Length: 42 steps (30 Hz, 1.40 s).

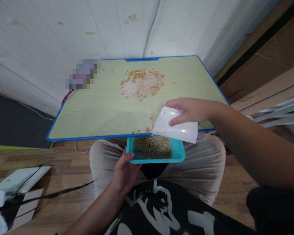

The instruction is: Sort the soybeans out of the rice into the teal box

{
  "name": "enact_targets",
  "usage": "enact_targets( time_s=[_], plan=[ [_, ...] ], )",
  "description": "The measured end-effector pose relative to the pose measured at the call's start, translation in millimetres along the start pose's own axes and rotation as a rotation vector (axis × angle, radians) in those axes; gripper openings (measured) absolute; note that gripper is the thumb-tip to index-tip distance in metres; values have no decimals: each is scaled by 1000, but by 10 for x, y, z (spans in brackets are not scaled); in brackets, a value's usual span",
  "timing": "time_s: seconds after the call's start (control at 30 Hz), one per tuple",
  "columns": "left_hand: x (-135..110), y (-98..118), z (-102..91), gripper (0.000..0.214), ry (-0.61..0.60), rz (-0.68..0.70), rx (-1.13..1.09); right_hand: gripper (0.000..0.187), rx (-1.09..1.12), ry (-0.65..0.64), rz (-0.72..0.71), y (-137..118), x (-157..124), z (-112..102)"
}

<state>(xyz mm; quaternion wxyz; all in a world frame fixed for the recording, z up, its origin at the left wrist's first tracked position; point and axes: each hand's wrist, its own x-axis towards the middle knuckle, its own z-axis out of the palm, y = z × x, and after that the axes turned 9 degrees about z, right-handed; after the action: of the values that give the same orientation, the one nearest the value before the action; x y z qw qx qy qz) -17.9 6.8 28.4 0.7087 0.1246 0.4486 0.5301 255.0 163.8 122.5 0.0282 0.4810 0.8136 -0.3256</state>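
Observation:
My left hand (126, 168) grips the left front corner of a turquoise tray (178, 153), thumb over the rim. The tray sits just below the table's near edge, above my lap. Inside it lie greenish-yellow grains or beans (152, 148) with some white grains near the edge. In my right hand (189, 109) is a flat white scraper (171, 120), tilted and reaching over the table edge above the tray. Beside its left side runs a thin trail of pale grains (151, 120). Farther back on the table is a pile of white grains and yellow beans (143, 84).
The low table (93, 111) has a light green top and blue rim. A pixelated object (82, 74) is at its back left corner. A wall (112, 29) stands behind, a cardboard box (267, 68) on the right. A black strap (61, 194) crosses the floor at left.

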Motion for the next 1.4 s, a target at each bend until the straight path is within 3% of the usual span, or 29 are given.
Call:
enact_targets(
  time_s=[0.53, 0.83, 1.0, 1.1, 1.23, 1.4],
  plan=[
    [3, -14, 7, 60, 21, -7, -16, 27, -128, 18, 13, -247, -252, 168],
    [-31, 27, -163, 60, 38, 25, -28, 24, -67, 165, 7, -216, -281, -128],
    [-67, 82, -356, 46, 129, 48, -7, 21, -90, 192, -228, -420, -16, -289],
    [-95, 137, -430, 49, 162, 77, -13, 20, -143, 192, -326, -602, 263, -357],
    [-126, 217, -475, 63, 159, 137, -22, 26, -256, 168, -335, -897, 693, -390],
    [-120, 266, -592, 66, 128, 173, -50, 33, -359, 94, -270, -1198, 1137, -250]
  ],
)
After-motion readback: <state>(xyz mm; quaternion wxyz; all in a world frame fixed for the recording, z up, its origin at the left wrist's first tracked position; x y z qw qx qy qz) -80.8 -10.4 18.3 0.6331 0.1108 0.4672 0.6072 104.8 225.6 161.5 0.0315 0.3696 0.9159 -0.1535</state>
